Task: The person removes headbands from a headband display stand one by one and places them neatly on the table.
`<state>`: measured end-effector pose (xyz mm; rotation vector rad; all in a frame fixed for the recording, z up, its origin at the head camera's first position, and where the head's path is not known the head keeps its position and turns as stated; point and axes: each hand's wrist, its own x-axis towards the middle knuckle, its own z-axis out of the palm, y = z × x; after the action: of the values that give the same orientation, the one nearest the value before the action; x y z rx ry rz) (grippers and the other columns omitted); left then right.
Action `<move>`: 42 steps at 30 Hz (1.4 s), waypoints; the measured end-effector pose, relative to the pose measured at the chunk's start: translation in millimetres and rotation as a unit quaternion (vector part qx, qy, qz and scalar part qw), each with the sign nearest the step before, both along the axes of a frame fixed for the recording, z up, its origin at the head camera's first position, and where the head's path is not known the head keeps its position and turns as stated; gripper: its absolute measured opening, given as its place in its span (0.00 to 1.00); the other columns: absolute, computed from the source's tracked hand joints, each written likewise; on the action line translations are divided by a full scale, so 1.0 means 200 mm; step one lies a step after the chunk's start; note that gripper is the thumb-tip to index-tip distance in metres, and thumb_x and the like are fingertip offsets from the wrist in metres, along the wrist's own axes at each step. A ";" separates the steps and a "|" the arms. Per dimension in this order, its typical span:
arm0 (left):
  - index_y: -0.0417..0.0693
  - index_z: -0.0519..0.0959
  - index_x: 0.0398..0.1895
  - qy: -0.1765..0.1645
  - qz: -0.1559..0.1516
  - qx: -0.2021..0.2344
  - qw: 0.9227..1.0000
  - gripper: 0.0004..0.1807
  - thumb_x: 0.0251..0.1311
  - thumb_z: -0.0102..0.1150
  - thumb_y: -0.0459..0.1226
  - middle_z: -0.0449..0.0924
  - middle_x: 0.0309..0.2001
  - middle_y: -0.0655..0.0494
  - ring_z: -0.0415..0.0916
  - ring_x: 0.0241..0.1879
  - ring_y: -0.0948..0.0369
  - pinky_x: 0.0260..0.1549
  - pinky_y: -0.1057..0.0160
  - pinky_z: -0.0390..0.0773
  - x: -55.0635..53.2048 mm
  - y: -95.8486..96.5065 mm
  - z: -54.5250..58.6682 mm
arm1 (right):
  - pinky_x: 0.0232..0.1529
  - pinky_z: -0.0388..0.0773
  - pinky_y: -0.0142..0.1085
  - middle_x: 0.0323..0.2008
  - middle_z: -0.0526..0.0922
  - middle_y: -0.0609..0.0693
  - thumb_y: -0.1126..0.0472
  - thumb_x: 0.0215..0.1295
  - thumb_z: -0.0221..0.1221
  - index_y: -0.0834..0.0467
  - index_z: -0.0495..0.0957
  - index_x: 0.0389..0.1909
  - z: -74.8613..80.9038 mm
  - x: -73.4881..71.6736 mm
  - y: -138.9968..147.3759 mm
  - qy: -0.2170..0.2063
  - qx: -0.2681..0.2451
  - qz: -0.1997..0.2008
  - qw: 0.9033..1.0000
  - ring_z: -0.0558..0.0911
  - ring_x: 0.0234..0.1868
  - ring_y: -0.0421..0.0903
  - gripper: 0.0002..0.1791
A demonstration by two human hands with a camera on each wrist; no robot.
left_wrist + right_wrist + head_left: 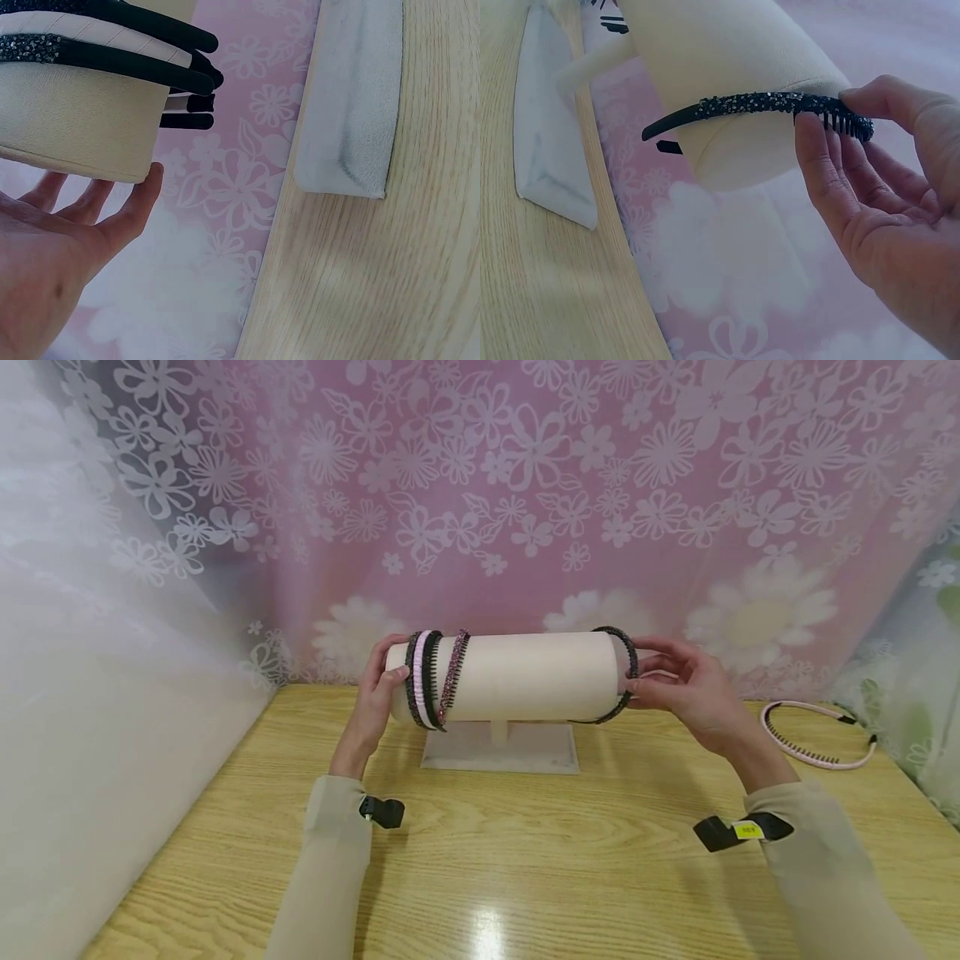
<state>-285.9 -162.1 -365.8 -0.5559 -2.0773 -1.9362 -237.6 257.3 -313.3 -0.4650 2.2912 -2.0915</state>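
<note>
A cream padded cylinder (540, 677) lies level on a T-shaped headband display stand with a pale flat base (501, 750). My left hand (377, 693) grips its left end, thumb in front and fingers behind. Just beside that thumb, several headbands circle the cylinder: dark glittery, a pale pink one (420, 681), black toothed, and a slanted pink glittery one (453, 677). At the other end, my right hand (686, 689) pinches a black glittery toothed headband (757, 103) between thumb and fingers. Its arms straddle the cylinder's right end, with its curved top jutting past the end.
A light pink toothed headband (802, 752) with black tips lies on the wooden table (540, 860) at the right. Behind the stand hangs a pink floral curtain (525, 485). Pale sheeting (97, 652) hangs at the left side.
</note>
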 end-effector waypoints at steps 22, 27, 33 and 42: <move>0.54 0.65 0.73 0.004 -0.007 0.010 1.000 0.29 0.68 0.45 0.41 0.71 0.62 0.60 0.72 0.53 0.57 0.50 0.63 0.73 0.00 0.00 0.00 | 0.40 0.87 0.39 0.42 0.81 0.46 0.77 0.65 0.61 0.55 0.70 0.69 -0.04 0.05 0.08 0.016 -0.043 0.020 0.999 0.86 0.41 0.40 0.33; 0.54 0.65 0.73 0.000 -0.008 0.012 1.000 0.29 0.68 0.45 0.41 0.72 0.61 0.59 0.73 0.52 0.57 0.48 0.63 0.74 0.01 0.00 0.00 | 0.41 0.87 0.39 0.43 0.81 0.47 0.78 0.65 0.60 0.55 0.68 0.71 -0.05 0.07 0.12 0.024 -0.044 0.039 0.998 0.87 0.42 0.40 0.34; 0.53 0.65 0.73 -0.001 -0.008 0.012 1.000 0.29 0.68 0.45 0.41 0.72 0.62 0.59 0.73 0.52 0.57 0.48 0.63 0.74 0.00 0.00 0.00 | 0.41 0.86 0.37 0.45 0.81 0.48 0.76 0.65 0.61 0.55 0.68 0.71 -0.08 0.09 0.15 0.032 -0.024 0.030 0.999 0.86 0.43 0.40 0.34; 0.51 0.63 0.74 -0.007 -0.012 0.010 1.000 0.30 0.69 0.44 0.41 0.72 0.62 0.58 0.73 0.52 0.57 0.48 0.64 0.75 0.01 0.00 0.01 | 0.40 0.85 0.31 0.45 0.81 0.44 0.75 0.64 0.64 0.54 0.68 0.72 -0.13 0.12 0.20 0.067 0.080 -0.025 0.994 0.85 0.44 0.36 0.36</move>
<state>-284.1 -162.2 -364.4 -0.5681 -2.0663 -1.9769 -213.3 297.4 -339.0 -0.5644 2.5442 -1.9321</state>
